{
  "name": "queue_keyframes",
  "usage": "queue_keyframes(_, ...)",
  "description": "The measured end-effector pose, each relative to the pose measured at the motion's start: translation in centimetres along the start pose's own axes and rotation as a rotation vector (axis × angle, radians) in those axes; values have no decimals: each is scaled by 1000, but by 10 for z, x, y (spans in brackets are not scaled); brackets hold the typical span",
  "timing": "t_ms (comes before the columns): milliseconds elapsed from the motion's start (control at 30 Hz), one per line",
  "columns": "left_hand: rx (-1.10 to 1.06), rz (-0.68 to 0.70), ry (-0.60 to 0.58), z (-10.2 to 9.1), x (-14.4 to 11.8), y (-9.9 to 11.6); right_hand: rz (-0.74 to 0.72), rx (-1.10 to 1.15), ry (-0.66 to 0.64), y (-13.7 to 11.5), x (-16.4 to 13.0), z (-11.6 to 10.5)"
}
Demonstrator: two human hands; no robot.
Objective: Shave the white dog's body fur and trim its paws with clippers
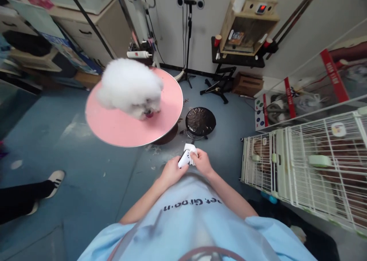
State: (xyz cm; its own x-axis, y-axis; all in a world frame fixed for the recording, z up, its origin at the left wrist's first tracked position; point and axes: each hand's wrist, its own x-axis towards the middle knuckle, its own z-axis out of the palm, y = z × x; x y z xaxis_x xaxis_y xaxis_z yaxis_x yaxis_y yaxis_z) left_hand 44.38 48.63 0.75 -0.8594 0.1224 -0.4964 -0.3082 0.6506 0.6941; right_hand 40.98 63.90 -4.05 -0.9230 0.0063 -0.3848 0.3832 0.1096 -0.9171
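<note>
In front of my apron, my left hand (pixel 172 171) is closed round a small white pet clipper (pixel 183 160) with a dark edge. My right hand (pixel 202 162) pinches a white tissue (pixel 190 147) against the clipper's upper end, which the tissue covers. Beyond my hands, to the left, a fluffy white dog (pixel 130 84) is on a round pink grooming table (pixel 120 131). Its head is lowered toward the near right part of the tabletop, and neither hand touches it.
A black round stool (pixel 200 121) stands just beyond my hands. White wire cages (pixel 318 173) line the right side. At the back are a light stand (pixel 188 35) and a wooden box (pixel 248 31) on a black stand. Another person's shoe (pixel 56 182) shows at left.
</note>
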Motion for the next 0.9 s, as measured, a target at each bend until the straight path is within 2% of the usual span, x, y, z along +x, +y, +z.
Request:
queue_keyframes(133,37,14,-11,-3,-1,-1,-12,-6,43,-3,-2,2)
queue_keyframes(300,101,61,-4,-3,-2,-1,-59,-64,-31,-9,-1,0)
queue_keyframes(467,114,20,4,-1,0,-2,-87,-98,16,-4,6,0)
queue_keyframes(667,138,29,24,2,-1,-1,-85,-87,-86,-1,10,-1)
queue_keyframes(900,114,-6,34,0,-2,-1,-69,-55,-41,0,17,1)
